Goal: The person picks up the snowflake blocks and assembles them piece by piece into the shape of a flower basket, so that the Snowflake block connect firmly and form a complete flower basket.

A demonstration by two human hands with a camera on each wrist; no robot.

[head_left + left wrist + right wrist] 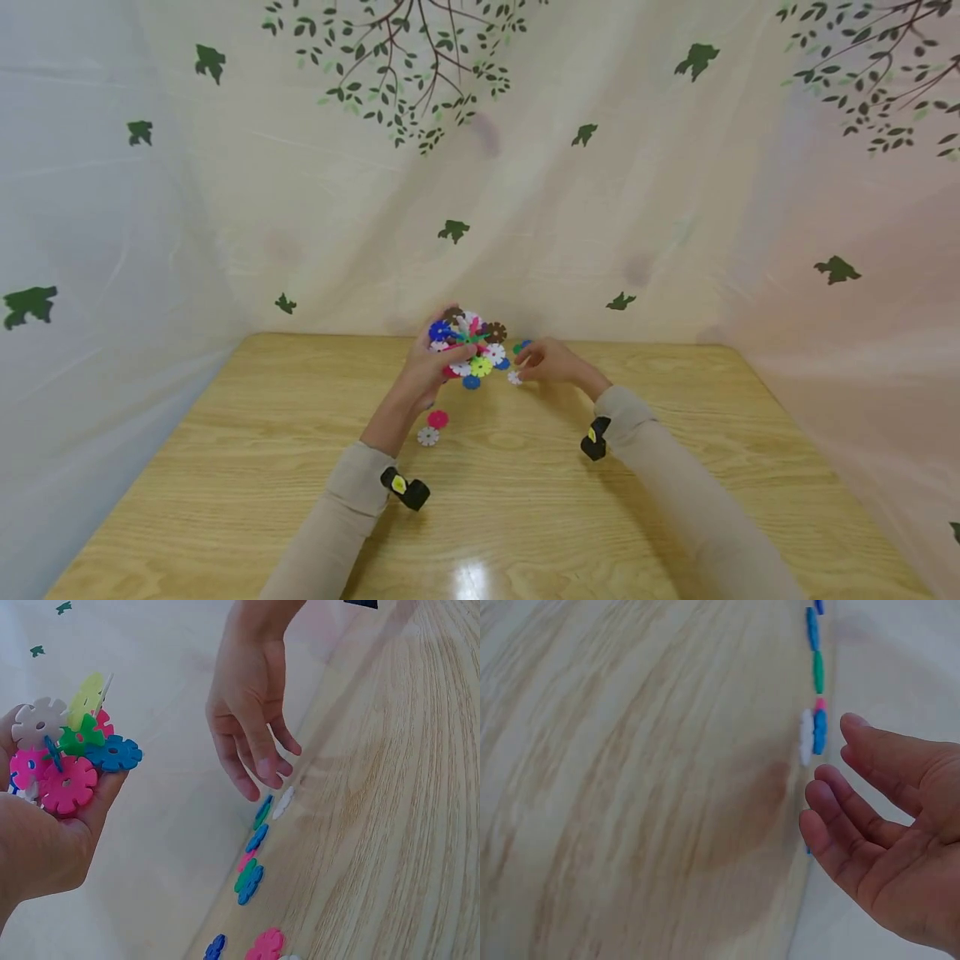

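My left hand (424, 367) grips a cluster of interlocking plastic flower discs (481, 365), raised over the far part of the table. White, pink, blue, green, yellow and brown discs stick out of it at many angles. In the left wrist view the thumb and palm cradle the cluster's underside. Just right of it, my right hand (553, 363) hovers low with fingers loosely bent and nothing between them. Below its fingertips lies a loose white disc (805, 737), with a blue disc (820, 732) beside it in the right wrist view.
More loose discs lie in a scattered line on the wooden table (540, 517), among them a pink disc (438, 419) and a white-grey disc (428, 437) nearer me. Behind the table's far edge hangs a pale curtain (525, 208) with leaf prints.
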